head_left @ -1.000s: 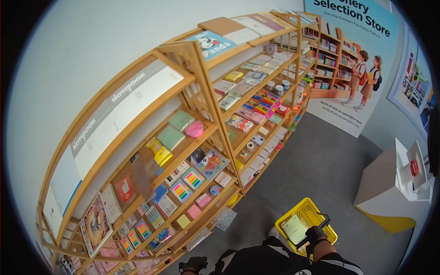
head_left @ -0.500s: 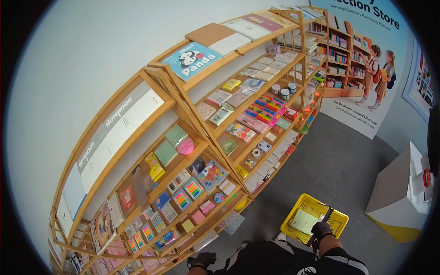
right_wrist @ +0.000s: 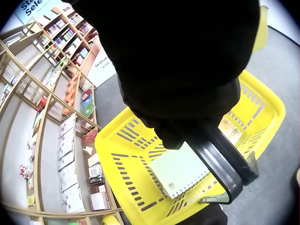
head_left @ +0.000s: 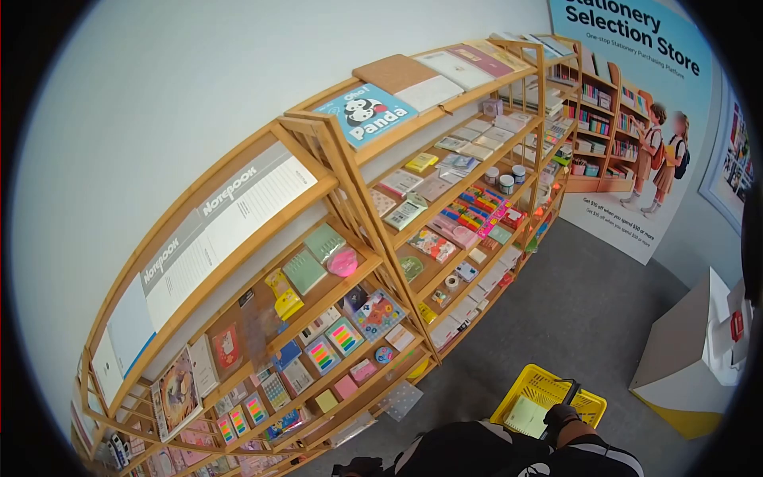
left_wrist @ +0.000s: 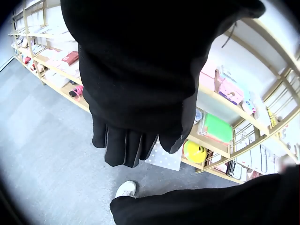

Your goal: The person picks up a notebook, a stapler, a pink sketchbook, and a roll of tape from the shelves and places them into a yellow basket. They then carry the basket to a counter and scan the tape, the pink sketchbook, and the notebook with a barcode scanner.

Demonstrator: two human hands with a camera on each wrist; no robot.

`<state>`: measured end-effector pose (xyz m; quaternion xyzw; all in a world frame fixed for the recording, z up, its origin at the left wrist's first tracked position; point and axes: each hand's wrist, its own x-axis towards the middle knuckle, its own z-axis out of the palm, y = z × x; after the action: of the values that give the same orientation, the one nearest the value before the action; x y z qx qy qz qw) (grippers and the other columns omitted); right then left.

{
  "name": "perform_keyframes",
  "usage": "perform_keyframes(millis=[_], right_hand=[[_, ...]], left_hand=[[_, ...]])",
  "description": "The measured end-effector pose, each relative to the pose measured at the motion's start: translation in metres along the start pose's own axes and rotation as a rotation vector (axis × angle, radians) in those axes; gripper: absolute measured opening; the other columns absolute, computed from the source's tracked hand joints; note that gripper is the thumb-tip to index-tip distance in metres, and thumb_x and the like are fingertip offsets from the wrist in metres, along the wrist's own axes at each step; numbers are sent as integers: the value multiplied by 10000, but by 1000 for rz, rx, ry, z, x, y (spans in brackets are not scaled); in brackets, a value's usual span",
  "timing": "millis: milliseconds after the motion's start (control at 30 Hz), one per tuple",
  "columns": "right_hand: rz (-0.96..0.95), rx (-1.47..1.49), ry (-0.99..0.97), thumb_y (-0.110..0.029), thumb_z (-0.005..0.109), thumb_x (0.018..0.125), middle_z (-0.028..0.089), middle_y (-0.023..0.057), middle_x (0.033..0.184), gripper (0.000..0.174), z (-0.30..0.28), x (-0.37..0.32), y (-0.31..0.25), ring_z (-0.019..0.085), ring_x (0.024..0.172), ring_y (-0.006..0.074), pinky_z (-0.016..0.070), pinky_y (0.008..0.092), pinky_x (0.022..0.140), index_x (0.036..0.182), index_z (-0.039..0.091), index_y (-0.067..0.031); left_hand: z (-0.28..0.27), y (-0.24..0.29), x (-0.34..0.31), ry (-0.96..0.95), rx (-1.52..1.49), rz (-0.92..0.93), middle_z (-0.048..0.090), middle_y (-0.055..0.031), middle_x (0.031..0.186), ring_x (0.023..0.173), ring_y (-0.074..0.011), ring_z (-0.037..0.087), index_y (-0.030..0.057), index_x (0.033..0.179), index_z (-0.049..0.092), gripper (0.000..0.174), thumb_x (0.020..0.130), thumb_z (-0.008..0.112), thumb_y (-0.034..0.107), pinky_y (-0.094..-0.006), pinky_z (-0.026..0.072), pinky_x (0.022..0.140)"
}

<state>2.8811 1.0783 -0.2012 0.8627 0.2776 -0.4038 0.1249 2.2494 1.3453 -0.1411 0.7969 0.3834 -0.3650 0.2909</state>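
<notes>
My gloved right hand (head_left: 561, 419) grips the black handle (right_wrist: 218, 164) of a yellow plastic shopping basket (right_wrist: 110, 140), which hangs at my right side. Inside the basket lies a pale green spiral notebook (right_wrist: 177, 168), with a small yellowish packet (right_wrist: 229, 130) partly hidden beyond it under the hand. My left hand (left_wrist: 136, 89), in a black glove, hangs low at my left beside the shelves, its fingers loosely extended and holding nothing. In the head view only part of that hand shows at the bottom edge.
Wooden shelving (head_left: 381, 246) runs along the wall on my left, filled with notebooks, highlighter packs and other stationery. A dotted sheet (head_left: 400, 400) juts from a low shelf. A store poster (head_left: 636, 135) stands ahead; a white counter (head_left: 683, 350) is at right. Grey floor (head_left: 509, 334) lies between.
The head view has shifted slightly back and forth, so shelves and poster sit differently in it. My right hand keeps its hold on the basket handle; the left hand still hangs low.
</notes>
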Motion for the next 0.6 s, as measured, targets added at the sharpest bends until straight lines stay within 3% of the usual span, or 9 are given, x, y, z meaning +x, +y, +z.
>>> perform_keyframes(millis=[100,133,167,200,267,333,400,500,600], right_hand=[[-4,-33,-28,-494,805,856,790,108,1235,512,11,11,11,744,1178,297,578,438,978,1244,800,-160],[6,129,-25,-493,801,860,792,107,1227,505,18,18,16,748,1170,295,580,433,972,1240,802,-160],[18,291,-23,-491,797,864,795,105,1220,498,28,27,23,751,1162,293,581,429,965,1236,803,-160],[30,452,-21,-490,794,867,797,104,1212,491,111,123,77,754,1154,292,583,424,959,1231,805,-160],[30,409,-16,-485,790,872,800,102,1201,479,107,95,92,758,1141,290,584,416,953,1222,809,-159],[39,327,3,-476,783,882,805,97,1180,456,60,61,64,767,1115,286,587,400,941,1205,815,-156],[41,364,-2,-472,782,885,806,89,1177,455,55,53,67,769,1108,283,588,394,937,1210,813,-155],[50,448,-9,-463,780,891,809,74,1172,452,63,45,73,773,1093,277,588,383,931,1218,809,-152],[-89,-33,-26,-453,787,884,810,65,1172,465,43,12,66,773,1094,273,591,371,924,1240,803,-154]], left_hand=[[-6,-11,16,22,119,67,744,-122,1305,1193,-312,708,166,1343,719,419,1041,595,429,-446,563,992],[-7,-15,24,32,157,89,764,-113,1272,1158,-301,729,170,1320,734,394,1047,598,418,-432,580,963],[-14,-19,28,183,-22,133,767,-112,1162,1061,-322,731,170,1238,730,368,1022,605,440,-454,572,901],[-25,-19,31,334,-203,175,771,-111,1052,963,-344,733,169,1156,727,352,996,612,461,-475,564,839],[-93,25,40,202,-531,-205,769,-99,933,882,-355,731,180,1098,751,334,991,601,458,-498,560,799],[-151,66,28,638,-188,224,752,-108,841,840,-342,730,155,1086,767,360,984,593,453,-491,565,789],[-239,150,3,787,-10,150,727,-123,789,803,-323,726,126,1163,754,378,974,620,425,-455,578,777],[-338,257,-43,990,134,235,713,-183,1081,956,-363,709,94,1349,659,537,933,684,433,-520,569,815],[-411,316,-54,1332,372,394,608,-252,1440,1275,-476,626,104,1542,538,756,910,727,474,-589,503,1061]])
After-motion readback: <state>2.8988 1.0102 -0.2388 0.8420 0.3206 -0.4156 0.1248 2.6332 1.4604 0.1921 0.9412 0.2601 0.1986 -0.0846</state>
